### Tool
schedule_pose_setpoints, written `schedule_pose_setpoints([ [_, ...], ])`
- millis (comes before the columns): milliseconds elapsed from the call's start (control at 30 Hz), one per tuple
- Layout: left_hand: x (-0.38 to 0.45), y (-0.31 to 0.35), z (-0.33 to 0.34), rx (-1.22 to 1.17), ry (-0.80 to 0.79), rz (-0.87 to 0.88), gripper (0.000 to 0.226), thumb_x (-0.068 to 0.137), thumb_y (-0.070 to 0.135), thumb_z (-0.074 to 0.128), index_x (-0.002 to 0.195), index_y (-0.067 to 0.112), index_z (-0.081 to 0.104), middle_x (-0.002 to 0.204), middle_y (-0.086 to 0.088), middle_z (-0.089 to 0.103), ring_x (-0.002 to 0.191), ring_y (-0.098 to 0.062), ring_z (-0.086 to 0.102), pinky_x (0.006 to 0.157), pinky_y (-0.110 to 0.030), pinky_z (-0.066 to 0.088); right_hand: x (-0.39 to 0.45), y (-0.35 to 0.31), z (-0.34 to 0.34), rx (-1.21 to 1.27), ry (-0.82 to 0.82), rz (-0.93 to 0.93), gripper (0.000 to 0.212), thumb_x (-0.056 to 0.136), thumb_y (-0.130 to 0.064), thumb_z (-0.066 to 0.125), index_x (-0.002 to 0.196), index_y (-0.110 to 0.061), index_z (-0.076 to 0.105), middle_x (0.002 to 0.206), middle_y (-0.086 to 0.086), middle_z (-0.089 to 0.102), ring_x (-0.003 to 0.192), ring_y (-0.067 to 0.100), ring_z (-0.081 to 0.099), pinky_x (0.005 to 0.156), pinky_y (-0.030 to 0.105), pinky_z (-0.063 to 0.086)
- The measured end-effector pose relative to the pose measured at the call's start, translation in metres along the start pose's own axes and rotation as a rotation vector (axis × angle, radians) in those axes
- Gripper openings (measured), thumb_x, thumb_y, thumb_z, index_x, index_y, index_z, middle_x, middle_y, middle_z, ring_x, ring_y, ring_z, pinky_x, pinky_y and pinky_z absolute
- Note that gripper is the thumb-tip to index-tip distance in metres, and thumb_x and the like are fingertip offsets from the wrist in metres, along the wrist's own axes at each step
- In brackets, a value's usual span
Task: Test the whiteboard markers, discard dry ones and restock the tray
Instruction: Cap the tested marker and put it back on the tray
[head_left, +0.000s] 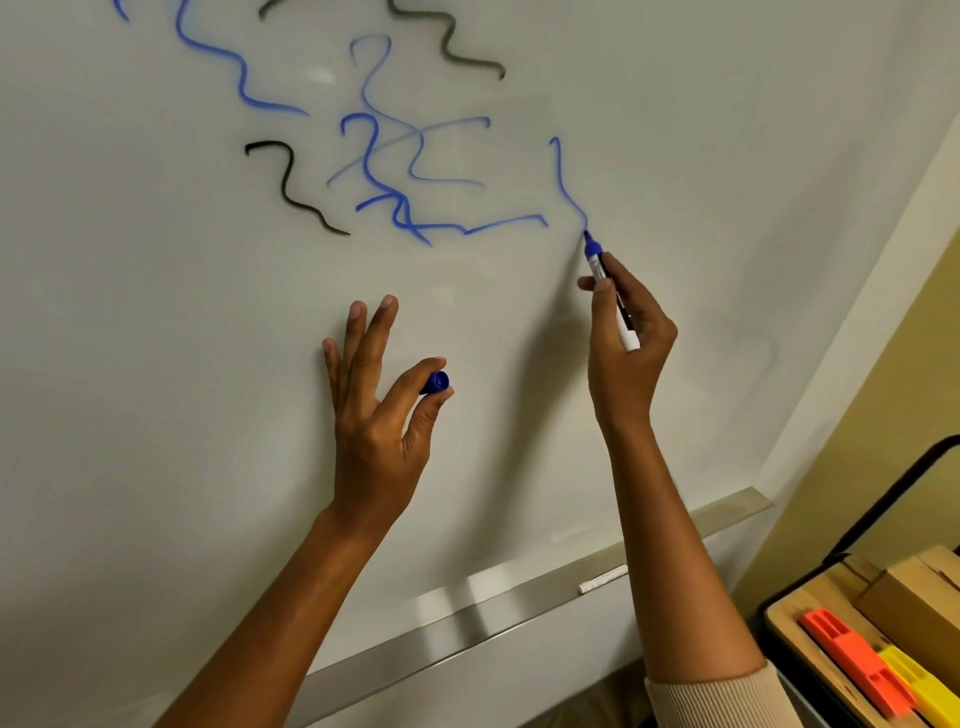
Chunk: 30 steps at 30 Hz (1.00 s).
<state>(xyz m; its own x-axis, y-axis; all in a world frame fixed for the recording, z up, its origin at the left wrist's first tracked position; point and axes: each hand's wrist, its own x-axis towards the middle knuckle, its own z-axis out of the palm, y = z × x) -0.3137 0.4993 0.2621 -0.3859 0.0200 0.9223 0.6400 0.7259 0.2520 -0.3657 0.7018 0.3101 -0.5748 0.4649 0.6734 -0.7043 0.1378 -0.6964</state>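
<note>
Marker (608, 291) tip on whiteboard (156, 364), above tray (467, 618)

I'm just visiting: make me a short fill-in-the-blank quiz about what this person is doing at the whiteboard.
1. The right hand draws with a marker whose ink is ____.
2. The left hand pinches the marker's ____ between thumb and forefinger.
3. On the tray lies one ____ marker.

Missing words: blue; cap; white

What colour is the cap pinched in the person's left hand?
Blue. The cap sits between the left hand's thumb and forefinger, seen in the head view.
</note>
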Motion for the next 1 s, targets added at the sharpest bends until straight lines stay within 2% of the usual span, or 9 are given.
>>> schedule_pose_setpoints([
  [100,-0.003,0.009,0.01,-0.045,-0.025,0.018,0.018,0.095,0.016,0.062,0.105,0.003,0.07,0.149,-0.022,0.039,0.146,-0.036,0.023,0.117,-0.059,0.022,0.0,0.0,-0.023,0.035,-0.012,0.088,0.023,0.098,-0.014,0.058,0.116,-0.009,0.073,0.097,0.005,0.077,0.096,0.017,0.072,0.088,0.028,0.053],
  [200,-0.01,0.015,0.019,-0.082,-0.064,0.038,0.018,0.094,0.013,0.064,0.104,-0.001,0.07,0.146,-0.02,0.044,0.143,-0.035,0.03,0.11,-0.057,0.035,-0.009,-0.003,-0.044,0.178,0.024,0.172,0.024,0.1,-0.015,0.053,0.107,-0.007,0.075,0.089,0.007,0.076,0.085,0.023,0.071,0.08,0.029,0.053],
  [300,-0.021,0.018,0.026,-0.069,-0.101,0.032,0.019,0.093,0.014,0.066,0.105,0.0,0.07,0.141,-0.014,0.052,0.135,-0.032,0.043,0.101,-0.051,0.045,-0.03,-0.004,-0.058,0.386,-0.067,0.272,0.036,0.098,-0.022,0.046,0.088,-0.01,0.078,0.083,0.007,0.073,0.068,0.023,0.065,0.073,0.032,0.053],
  [367,-0.031,0.017,0.03,-0.073,-0.136,0.02,0.02,0.093,0.016,0.066,0.108,0.003,0.069,0.138,-0.01,0.055,0.127,-0.03,0.048,0.095,-0.049,0.049,-0.047,-0.004,-0.062,0.437,-0.144,0.317,0.045,0.098,-0.023,0.041,0.076,-0.011,0.078,0.076,0.008,0.071,0.061,0.023,0.062,0.068,0.03,0.052],
  [467,-0.045,0.015,0.033,-0.084,-0.192,0.004,0.023,0.093,0.02,0.064,0.112,0.006,0.069,0.136,-0.004,0.057,0.123,-0.027,0.05,0.093,-0.046,0.05,-0.07,0.0,-0.066,0.392,-0.221,0.364,0.05,0.098,-0.025,0.037,0.071,-0.013,0.078,0.07,0.007,0.07,0.057,0.021,0.061,0.065,0.03,0.05],
  [600,-0.062,0.012,0.035,-0.099,-0.252,-0.028,0.026,0.096,0.025,0.059,0.115,0.009,0.068,0.135,-0.002,0.058,0.121,-0.024,0.051,0.093,-0.041,0.052,-0.092,0.007,-0.071,0.308,-0.267,0.406,0.048,0.098,-0.03,0.04,0.071,-0.017,0.078,0.07,0.006,0.069,0.06,0.021,0.061,0.072,0.038,0.047],
  [733,-0.077,0.005,0.031,-0.136,-0.296,-0.061,0.027,0.096,0.023,0.06,0.117,0.009,0.067,0.134,-0.001,0.058,0.121,-0.023,0.051,0.094,-0.038,0.052,-0.111,0.017,-0.07,0.192,-0.339,0.437,0.045,0.092,-0.046,0.045,0.075,-0.02,0.078,0.069,0.01,0.069,0.068,0.025,0.062,0.081,0.045,0.048],
  [867,-0.092,-0.004,0.02,-0.153,-0.317,-0.085,0.028,0.095,0.023,0.058,0.116,0.007,0.067,0.122,0.001,0.064,0.112,-0.02,0.056,0.093,-0.035,0.051,-0.129,0.027,-0.062,0.116,-0.42,0.456,0.046,0.1,-0.032,0.04,0.075,-0.023,0.078,0.068,0.011,0.068,0.071,0.028,0.062,0.084,0.052,0.047],
  [1000,-0.108,-0.017,0.001,-0.208,-0.461,-0.16,0.026,0.095,0.027,0.057,0.114,0.012,0.067,0.097,0.001,0.065,0.09,-0.015,0.059,0.078,-0.035,0.052,-0.149,0.037,-0.049,0.128,-0.496,0.517,0.047,0.1,-0.027,0.038,0.074,-0.018,0.076,0.066,0.013,0.065,0.071,0.028,0.061,0.083,0.052,0.047],
])
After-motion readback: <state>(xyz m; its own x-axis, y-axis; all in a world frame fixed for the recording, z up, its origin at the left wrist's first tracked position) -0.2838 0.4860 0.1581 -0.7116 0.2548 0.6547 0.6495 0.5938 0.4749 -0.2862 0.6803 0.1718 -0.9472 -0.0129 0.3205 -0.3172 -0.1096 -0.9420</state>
